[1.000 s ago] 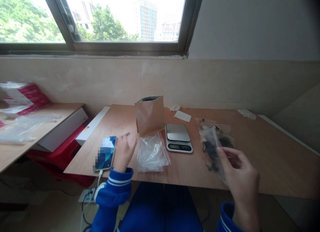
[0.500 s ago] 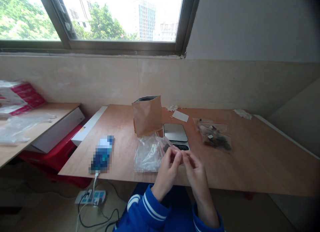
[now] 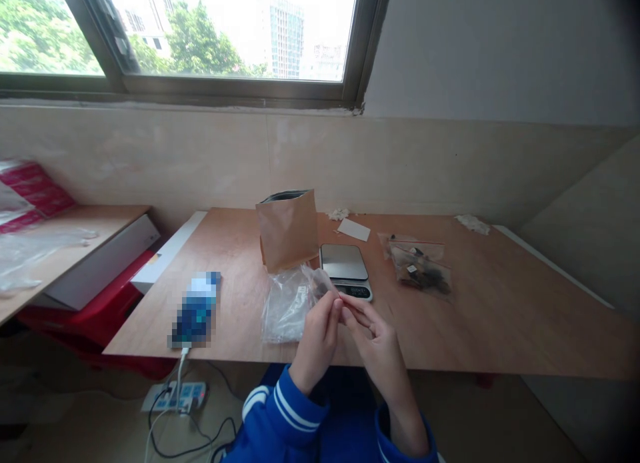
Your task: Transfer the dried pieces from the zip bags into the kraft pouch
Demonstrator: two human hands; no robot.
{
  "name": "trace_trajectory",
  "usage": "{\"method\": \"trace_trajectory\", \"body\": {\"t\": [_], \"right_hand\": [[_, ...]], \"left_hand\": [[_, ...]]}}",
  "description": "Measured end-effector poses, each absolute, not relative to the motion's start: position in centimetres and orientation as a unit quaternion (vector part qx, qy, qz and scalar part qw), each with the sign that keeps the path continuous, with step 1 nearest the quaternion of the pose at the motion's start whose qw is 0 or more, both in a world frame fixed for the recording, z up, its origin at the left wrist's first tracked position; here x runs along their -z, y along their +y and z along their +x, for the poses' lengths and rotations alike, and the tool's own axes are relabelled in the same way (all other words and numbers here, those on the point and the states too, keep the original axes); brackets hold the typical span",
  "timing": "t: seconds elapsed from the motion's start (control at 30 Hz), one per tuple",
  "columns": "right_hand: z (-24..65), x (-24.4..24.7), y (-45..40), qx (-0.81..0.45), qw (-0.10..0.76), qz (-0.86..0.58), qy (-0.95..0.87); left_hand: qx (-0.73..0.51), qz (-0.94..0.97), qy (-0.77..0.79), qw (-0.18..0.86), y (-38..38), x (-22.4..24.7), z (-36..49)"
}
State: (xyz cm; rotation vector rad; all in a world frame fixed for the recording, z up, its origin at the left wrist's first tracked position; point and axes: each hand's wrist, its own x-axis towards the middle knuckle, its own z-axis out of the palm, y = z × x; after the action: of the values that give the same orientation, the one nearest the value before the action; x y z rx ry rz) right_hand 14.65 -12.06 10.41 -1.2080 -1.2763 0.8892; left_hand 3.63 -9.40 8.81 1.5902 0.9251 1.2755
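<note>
On the wooden table, just in front of the digital kitchen scale, the left hand and right hand meet, fingers pinched together on the red-lined edge of a clear zip bag.

Bag set down, hands brought together

The right hand no longer holds up the zip bag of dark pieces, which now lies on the table at two o'clock from the hands. The left hand has moved away from the phone. Both hands now meet at the fingertips, at six o'clock from the digital scale, beside the clear plastic bag.
</note>
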Motion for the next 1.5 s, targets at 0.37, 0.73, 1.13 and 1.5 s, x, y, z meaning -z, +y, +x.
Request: {"method": "trace_trajectory", "body": {"t": [0.37, 0.73, 1.13, 1.5], "right_hand": [[15.5, -10.2, -12.3, -0.063, 0.513, -0.599, -0.612], [16.7, -11.1, -9.6, -0.149, 0.669, -0.581, -0.438], [11.4, -11.3, -2.8, -0.167, 0.594, -0.543, -0.570], [9.6, -10.4, -1.1, -0.165, 0.361, -0.541, -0.741]], "left_hand": [[-0.476, 0.693, 0.388, 0.379, -9.9, -9.2, 3.0], [-0.522, 0.650, 0.442, 0.331, -8.6, -9.1, 0.7], [-0.629, 0.283, 0.383, 0.614, -1.4, -3.2, 0.9], [-0.656, 0.235, 0.376, 0.610, -1.0, -1.5, 1.9]]}}
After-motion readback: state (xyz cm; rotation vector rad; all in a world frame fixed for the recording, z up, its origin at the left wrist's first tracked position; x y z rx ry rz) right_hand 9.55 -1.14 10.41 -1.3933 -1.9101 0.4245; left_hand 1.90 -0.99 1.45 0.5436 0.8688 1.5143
